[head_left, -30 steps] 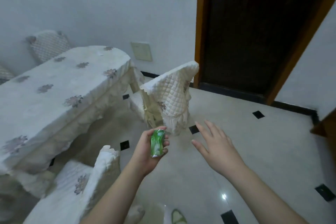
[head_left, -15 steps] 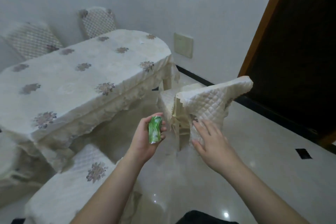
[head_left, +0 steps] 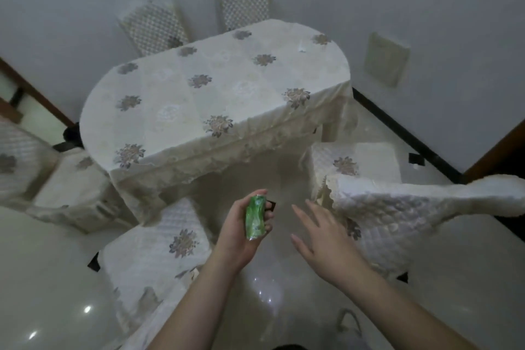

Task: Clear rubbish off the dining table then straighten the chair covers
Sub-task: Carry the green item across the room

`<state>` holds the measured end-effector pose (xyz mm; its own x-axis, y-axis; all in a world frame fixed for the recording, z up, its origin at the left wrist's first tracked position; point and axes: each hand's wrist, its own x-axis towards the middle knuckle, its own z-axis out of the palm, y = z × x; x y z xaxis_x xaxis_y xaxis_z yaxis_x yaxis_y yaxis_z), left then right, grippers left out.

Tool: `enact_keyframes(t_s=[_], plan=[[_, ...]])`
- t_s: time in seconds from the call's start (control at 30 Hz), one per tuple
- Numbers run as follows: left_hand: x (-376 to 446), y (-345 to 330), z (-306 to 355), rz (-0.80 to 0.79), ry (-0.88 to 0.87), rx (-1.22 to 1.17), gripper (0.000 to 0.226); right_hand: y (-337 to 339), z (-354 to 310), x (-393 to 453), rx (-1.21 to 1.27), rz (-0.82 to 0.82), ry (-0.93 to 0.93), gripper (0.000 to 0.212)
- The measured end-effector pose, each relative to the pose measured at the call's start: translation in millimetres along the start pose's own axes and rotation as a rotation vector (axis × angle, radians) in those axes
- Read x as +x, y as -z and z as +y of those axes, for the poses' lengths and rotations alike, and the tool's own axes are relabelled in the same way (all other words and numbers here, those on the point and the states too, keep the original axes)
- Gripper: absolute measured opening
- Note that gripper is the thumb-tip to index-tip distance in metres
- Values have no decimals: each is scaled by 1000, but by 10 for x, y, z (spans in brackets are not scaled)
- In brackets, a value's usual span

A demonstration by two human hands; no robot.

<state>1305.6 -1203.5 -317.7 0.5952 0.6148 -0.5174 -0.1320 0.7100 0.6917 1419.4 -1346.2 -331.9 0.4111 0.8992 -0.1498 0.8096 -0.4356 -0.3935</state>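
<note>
the green wrapper (head_left: pixel 255 217) sits low in the centre of the frame, gripped in the left hand (head_left: pixel 241 233) with the fingers curled round its far side and the thumb along the near edge. it looks like a crumpled foil or plastic packet — light, soft, a bit slick, easy to crush, so a loose grip anywhere along its length should be enough. to its right the right hand (head_left: pixel 326 239) is spread flat with straight fingers and holds nothing; its fingertips lie just beside, perhaps touching, the near edge of the quilted chair cover (head_left: pixel 403 207) at the right of the frame.

that cover hangs askew over the chair back, one corner flaring out toward the right edge and the scalloped hem bunched near the hand. it reads as padded cloth — limp and floppy but with some body, likely to slide on the frame beneath. the best hold would probably be a pinch at the hem or at the top corners, pulling down evenly.

the dining table (head_left: pixel 326 77) fills the upper centre under a flowered cloth, and one small pale scrap (head_left: pixel 302 46) lies near its far right end. it is too small to identify.
</note>
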Motion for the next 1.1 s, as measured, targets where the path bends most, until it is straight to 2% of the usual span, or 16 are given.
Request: enact_keyframes(t_s=[0.17, 0.27, 0.37, 0.5, 0.63, 0.87, 1.1], plan=[[356, -143, -4, 90, -64, -44, 30, 41, 285, 430, 5, -47, 94, 73], [475, -72, -33, 129, -99, -89, 28, -100, 301, 675, 30, -58, 130, 64], [628, 135, -178, 198, -121, -99, 25, -417, 327, 920, 74, -119, 154, 67], [944, 424, -413, 259, -170, -115, 25, -937, 467, 1185, 70, -103, 118, 67], [1326, 676, -666, 204, -181, -150, 25, -1510, 671, 1419, 47, -90, 44, 69], [1922, 1225, -1376, 231, -76, -228, 24, -2626, 1117, 1710, -8, -107, -1, 73], [2513, 1853, -2243, 225, -2, -206, 28, -3703, 1799, 1950, -112, -27, 14, 74]])
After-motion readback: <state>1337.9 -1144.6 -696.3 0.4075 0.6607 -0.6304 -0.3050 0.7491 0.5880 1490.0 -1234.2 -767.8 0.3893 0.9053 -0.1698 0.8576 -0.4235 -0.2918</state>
